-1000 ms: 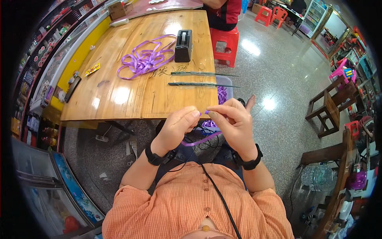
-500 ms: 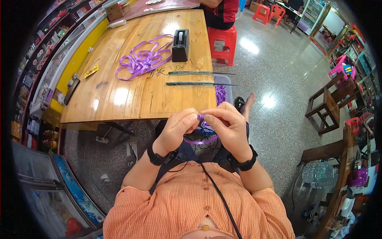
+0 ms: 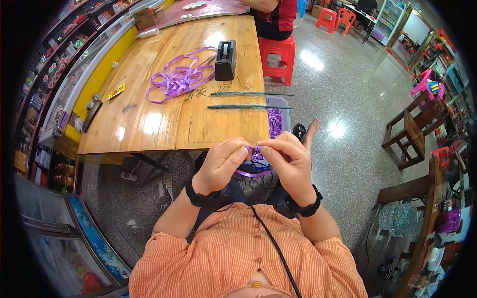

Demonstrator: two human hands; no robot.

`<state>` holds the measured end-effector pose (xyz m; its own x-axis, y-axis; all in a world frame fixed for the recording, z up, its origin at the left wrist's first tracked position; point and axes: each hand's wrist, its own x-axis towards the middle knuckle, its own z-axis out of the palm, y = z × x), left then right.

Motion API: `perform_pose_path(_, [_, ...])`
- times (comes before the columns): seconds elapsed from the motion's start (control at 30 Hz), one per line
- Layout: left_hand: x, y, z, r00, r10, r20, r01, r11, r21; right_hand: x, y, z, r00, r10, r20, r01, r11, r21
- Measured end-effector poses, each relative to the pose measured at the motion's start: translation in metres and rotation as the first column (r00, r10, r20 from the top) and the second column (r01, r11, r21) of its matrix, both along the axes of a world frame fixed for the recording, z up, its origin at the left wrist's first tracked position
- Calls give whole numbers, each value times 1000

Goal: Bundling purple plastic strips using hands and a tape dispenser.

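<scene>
Head view shows first the long wooden table [image 3: 164,119], which carries a loose heap of purple ribbon [image 3: 180,78], a black tape dispenser [image 3: 225,59] and two thin dark sticks [image 3: 248,100] lying side by side near the right edge. Beside that edge stands a clear bin [image 3: 278,121] with more purple pieces inside. Below the table edge, over the lap, the left hand [image 3: 219,164] and the right hand [image 3: 290,160] come together, almost touching. Both pinch one small piece of purple ribbon [image 3: 252,149] between thumb and fingertips; a loop of it hangs down just under the hands. The step in hand seems to be the folding or twisting of this piece into a small shape. The next move probably asks for a firm pinch from one hand while the other turns the free end carefully.
</scene>
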<state>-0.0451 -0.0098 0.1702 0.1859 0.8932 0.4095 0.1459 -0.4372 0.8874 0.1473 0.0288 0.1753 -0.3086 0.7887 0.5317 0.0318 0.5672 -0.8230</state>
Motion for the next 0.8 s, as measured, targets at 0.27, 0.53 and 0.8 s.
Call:
perform_pose_path(0.27, [1,1,-1,992,10,-128,2,996,92,0,-5,7,991,-85,101,64,979,196])
perform_pose_path(0.53, [-1,-3,5,982,16,-190,-1,997,77,5,-4,14,981,-130,147,63,917,393])
perform_pose_path(0.8, [1,-9,14,992,-64,-113,54,995,-86,8,1,15,979,-88,182,-15,866,501])
